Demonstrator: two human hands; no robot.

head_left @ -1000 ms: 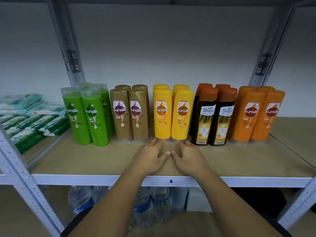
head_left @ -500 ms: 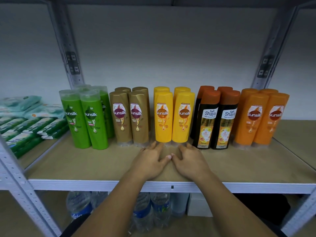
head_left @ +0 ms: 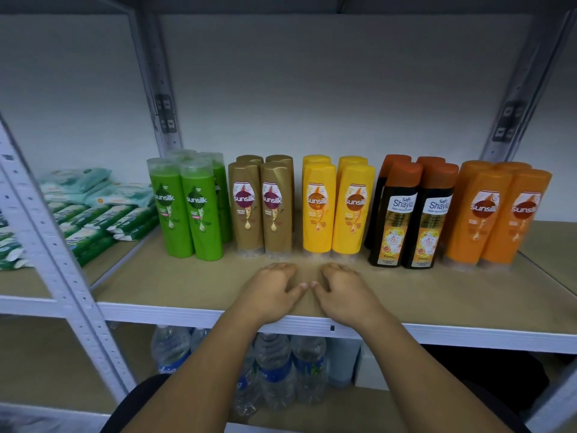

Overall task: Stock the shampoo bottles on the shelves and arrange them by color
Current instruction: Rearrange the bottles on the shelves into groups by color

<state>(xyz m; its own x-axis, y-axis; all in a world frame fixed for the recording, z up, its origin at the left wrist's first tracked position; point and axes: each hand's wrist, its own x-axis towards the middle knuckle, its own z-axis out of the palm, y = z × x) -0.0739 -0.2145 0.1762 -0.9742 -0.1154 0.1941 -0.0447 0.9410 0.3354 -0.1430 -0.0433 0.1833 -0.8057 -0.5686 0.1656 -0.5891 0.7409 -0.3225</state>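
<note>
Shampoo bottles stand upright in colour groups along the shelf board (head_left: 437,295): green bottles (head_left: 187,210) at the left, then gold bottles (head_left: 260,210), yellow bottles (head_left: 338,210), black bottles with brown caps (head_left: 412,220) and orange bottles (head_left: 496,217) at the right. My left hand (head_left: 271,290) and my right hand (head_left: 342,290) rest palm down on the board just in front of the gold and yellow bottles. Their thumbs nearly touch. Neither hand holds anything, and the fingers are curled slightly and apart.
Packs of wet wipes (head_left: 93,214) lie stacked on the neighbouring shelf at the left. Grey metal uprights (head_left: 53,245) frame the bay. Water bottles (head_left: 278,370) and a white box (head_left: 371,373) stand on the lower shelf under my arms.
My fingers have curled back slightly from the bottles. The view has shifted a little lower and closer. The bottles have not moved.
</note>
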